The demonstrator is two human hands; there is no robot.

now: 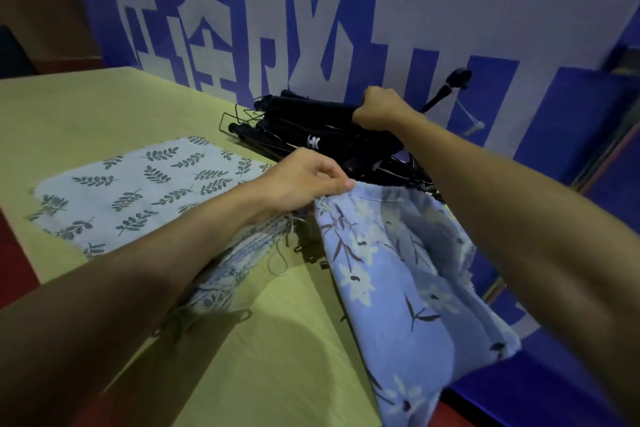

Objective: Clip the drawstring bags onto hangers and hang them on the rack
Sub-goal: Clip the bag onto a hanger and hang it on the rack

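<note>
A leaf-print drawstring bag (138, 191) lies flat on the yellow-green tabletop (86, 107) at left. The left hand (304, 180) pinches the top hem of a blue floral drawstring bag (398, 270), which droops over the tabletop's edge. It looks like light, limp cloth, probably best held at that corded hem. Farther right, the right hand (381, 107) grips a tangled pile of stiff black hangers (304, 106).

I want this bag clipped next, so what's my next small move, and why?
Probably lift one hanger free of the pile toward the blue floral bag: your right hand grips it, and your left hand pinches the bag's top edge.
</note>
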